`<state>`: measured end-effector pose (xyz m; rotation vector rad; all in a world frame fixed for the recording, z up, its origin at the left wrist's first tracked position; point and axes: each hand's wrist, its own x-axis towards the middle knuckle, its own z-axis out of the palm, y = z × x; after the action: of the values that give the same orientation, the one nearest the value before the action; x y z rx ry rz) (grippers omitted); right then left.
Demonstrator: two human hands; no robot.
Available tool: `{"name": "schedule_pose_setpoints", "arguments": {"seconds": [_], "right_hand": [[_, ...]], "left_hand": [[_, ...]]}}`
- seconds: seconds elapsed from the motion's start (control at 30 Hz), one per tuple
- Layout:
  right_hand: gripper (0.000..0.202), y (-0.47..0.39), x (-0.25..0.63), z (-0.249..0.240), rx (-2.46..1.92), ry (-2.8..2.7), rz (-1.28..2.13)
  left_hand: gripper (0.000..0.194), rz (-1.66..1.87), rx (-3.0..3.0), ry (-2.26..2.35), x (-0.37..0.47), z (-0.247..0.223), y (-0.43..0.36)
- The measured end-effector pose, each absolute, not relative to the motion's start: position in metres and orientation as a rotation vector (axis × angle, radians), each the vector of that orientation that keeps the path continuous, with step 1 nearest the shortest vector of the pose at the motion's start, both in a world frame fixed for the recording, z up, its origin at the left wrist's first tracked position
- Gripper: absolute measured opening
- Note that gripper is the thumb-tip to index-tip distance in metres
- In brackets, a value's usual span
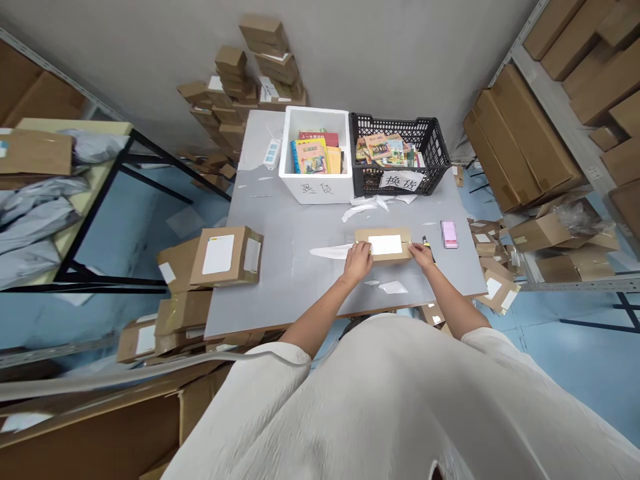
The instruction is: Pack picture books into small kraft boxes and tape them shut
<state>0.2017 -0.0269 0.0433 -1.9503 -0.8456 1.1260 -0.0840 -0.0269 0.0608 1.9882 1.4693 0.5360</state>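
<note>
Head view, parcel: a flat cardboard box [383, 244] with a white label on top lies on the grey table [280, 267], near its front edge and right of centre.
Head view, left hand: the left hand [357, 263] rests on the box's left end, fingers curled over the edge and gripping it.
Head view, right hand: the right hand [423, 255] holds the box's right end, fingers bent against the cardboard.
Head view, beside the hands: a pen-like tool [427, 244] lies just right of the right hand, and a pink pad [449, 234] sits further right.
Head view, scraps: white paper strips [330, 251] lie left of the box and close to the table's front edge.
Head view, back of table: a white foam box [315, 183] and a black crate [400, 157], both holding books, stand side by side.
Head view, left edge: a larger labelled carton [226, 256] overhangs the table's left side.
</note>
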Motion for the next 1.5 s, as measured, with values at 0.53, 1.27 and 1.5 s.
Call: {"name": "schedule_pose_setpoints", "arguments": {"seconds": [0.53, 1.27, 1.5], "right_hand": [[0.043, -0.003, 0.105, 0.078, -1.574, -1.448, 0.989], [0.06, -0.009, 0.112, 0.085, -1.664, -1.441, 0.818], [0.057, -0.015, 0.184, 0.085, -1.758, -1.349, 0.741]], "left_hand": [[0.039, 0.775, 2.104, 1.612, -0.108, 0.114, -0.029], [0.033, 0.956, 1.773, 1.645, -0.124, 0.098, -0.022], [0.036, 0.802, 1.843, 1.591, -0.054, 0.096, -0.01]]}}
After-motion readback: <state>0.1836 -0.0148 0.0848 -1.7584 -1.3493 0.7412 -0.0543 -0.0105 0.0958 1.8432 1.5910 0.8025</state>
